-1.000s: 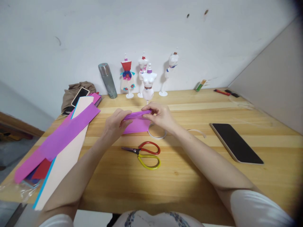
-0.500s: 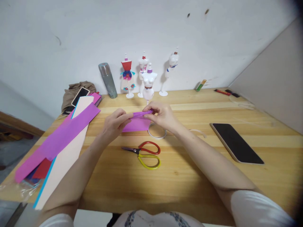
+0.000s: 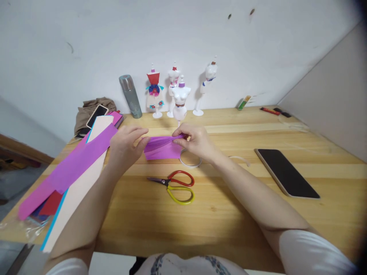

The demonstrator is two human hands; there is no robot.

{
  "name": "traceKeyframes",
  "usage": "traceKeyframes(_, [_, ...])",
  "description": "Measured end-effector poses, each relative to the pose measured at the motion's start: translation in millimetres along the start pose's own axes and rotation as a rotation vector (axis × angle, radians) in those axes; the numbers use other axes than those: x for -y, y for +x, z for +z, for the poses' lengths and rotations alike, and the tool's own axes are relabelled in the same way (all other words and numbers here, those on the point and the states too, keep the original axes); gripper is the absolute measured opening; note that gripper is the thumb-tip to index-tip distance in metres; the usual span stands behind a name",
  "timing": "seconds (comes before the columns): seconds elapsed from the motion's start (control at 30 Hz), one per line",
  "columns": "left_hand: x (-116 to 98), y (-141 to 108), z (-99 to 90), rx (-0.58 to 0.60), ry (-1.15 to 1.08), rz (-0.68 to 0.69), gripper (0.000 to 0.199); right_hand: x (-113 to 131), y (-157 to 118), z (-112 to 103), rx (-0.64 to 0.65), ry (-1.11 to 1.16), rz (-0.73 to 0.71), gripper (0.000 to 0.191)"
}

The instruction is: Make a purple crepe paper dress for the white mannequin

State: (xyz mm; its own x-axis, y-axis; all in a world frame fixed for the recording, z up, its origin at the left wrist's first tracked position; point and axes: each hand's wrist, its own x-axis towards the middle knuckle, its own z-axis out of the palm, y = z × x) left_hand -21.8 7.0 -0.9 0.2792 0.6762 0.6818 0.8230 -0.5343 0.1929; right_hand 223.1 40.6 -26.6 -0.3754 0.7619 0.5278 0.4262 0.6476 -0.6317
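A pleated strip of purple paper (image 3: pixel 162 147) spans the gap between my hands, its folds gathered at the right end and fanned out toward the left. My right hand (image 3: pixel 195 141) pinches the gathered folds between thumb and fingers. At the strip's left end is my left hand (image 3: pixel 126 147), its thumb at the paper's edge and its fingers apart from the thumb. Scissors (image 3: pixel 172 185) with one red and one yellow handle lie just below the paper. A white ring (image 3: pixel 190 166) rests beside my right hand, partly covered.
Behind my hands stand several mini mannequins (image 3: pixel 180 101) and a grey flask (image 3: pixel 131 99). Coloured sheets (image 3: pixel 83 164) and a brown cloth (image 3: pixel 83 114) lie at left. A large phone (image 3: pixel 286 173) lies at right; a glue stick (image 3: pixel 244 103) leans on the wall.
My left hand has moved left and its grip has loosened. The purple folds have spread out between my hands, while my right hand keeps its pinch.
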Motion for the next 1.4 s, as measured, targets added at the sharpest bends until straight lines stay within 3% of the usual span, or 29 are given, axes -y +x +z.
traceKeyframes(0.17, [-3, 0, 1.3, 0.128, -0.128, 0.099, 0.017, 6, -2, 0, 0.108, -0.026, -0.114, 0.005])
traceKeyframes(0.43, [-13, -3, 6.9, 0.359, -0.210, 0.078, 0.022, 9, -4, 3, 0.225, -0.120, -0.259, 0.013])
traceKeyframes(1.07, [-8, -5, 14.3, 0.397, -0.207, 0.190, 0.018, 10, -5, 2, 0.279, -0.175, -0.290, 0.017])
traceKeyframes(1.4, [-10, -7, 16.7, 0.341, -0.212, 0.201, 0.021, 9, -5, 2, 0.272, -0.183, -0.324, 0.016])
